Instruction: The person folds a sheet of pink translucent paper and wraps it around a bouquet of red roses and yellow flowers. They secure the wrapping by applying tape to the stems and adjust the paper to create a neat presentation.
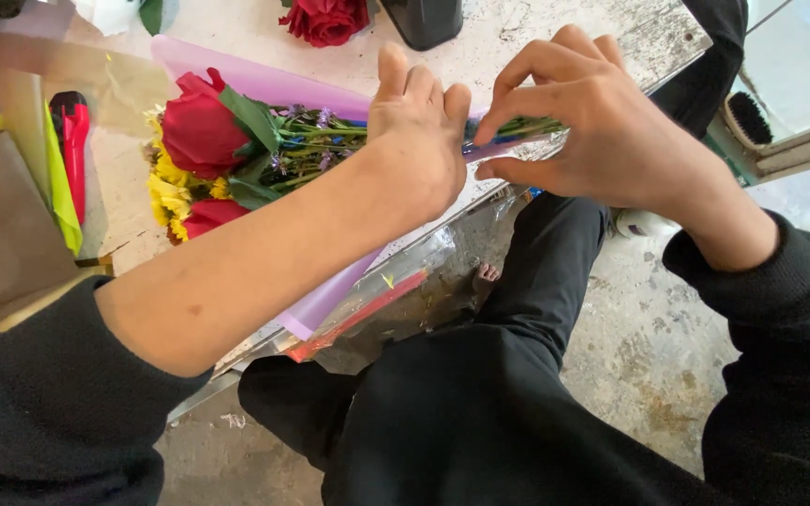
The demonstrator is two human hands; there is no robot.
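Head view, looking down past my knees. My left hand (416, 141) lies curled over the flower stems (330, 142), palm down, fingers folded and the thumb up; it presses and grips the bundle where the stems gather. My right hand (578, 126) sits just beside it, fingertips pinched on the lower end of the same stems, at the point where they meet the pale purple wrapping paper (264, 82). Both hands closed on the bouquet, neither loose.

Bouquet lies on its side across the worn white table (564, 23), heads pointing to my left, stem ends toward the table's edge. Nearest the left hand: a large red rose (197, 131) with dark green leaves, small purple sprigs among the stems. Beyond it, yellow blooms (169, 187) and a second red rose (210, 215) lower down. Purple paper runs under the whole bundle and hangs off the edge, with a clear sheet edged in red (367, 305) below it.

Further out: a red-and-black cutter (72, 136) lying on brown paper at far left, beside a yellow-green strip. A loose red rose (325, 19) at the top of the table, and a dark object next to it, too cropped to identify. Black sleeves, black trousers, concrete floor (649, 347) beneath.
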